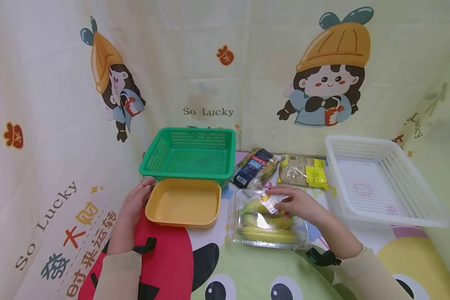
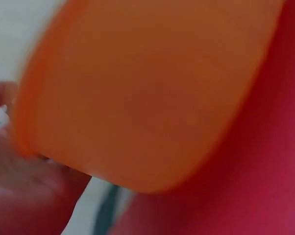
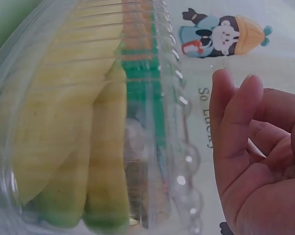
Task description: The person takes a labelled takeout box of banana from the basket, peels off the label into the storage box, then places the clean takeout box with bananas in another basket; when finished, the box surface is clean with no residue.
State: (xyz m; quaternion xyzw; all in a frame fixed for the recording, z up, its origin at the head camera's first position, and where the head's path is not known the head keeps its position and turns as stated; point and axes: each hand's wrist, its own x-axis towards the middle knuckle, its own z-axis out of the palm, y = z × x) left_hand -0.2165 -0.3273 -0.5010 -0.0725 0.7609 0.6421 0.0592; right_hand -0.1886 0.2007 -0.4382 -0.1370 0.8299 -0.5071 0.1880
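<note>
Head view: the clear plastic box (image 1: 268,242) with bananas (image 1: 268,235) lies at the lower centre of the frame. I judge it moderately heavy from the fruit; its thin, smooth wall may bend and slip, so both lower sides seem a better hold than the lid. The right hand (image 1: 299,203), its forearm from lower right, is over the label (image 1: 268,203), fingers loosely bent, gripping nothing. The left hand (image 1: 132,201) is beside the yellow tray (image 1: 183,202), left of centre; whether it holds something, I cannot tell.

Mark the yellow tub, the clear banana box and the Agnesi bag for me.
Yellow tub (image 1: 183,203): head view, bare inner floor.
Clear banana box (image 1: 268,224): head view, middle of its lid.
Agnesi bag (image 1: 256,166): head view, dark blue label.
</note>
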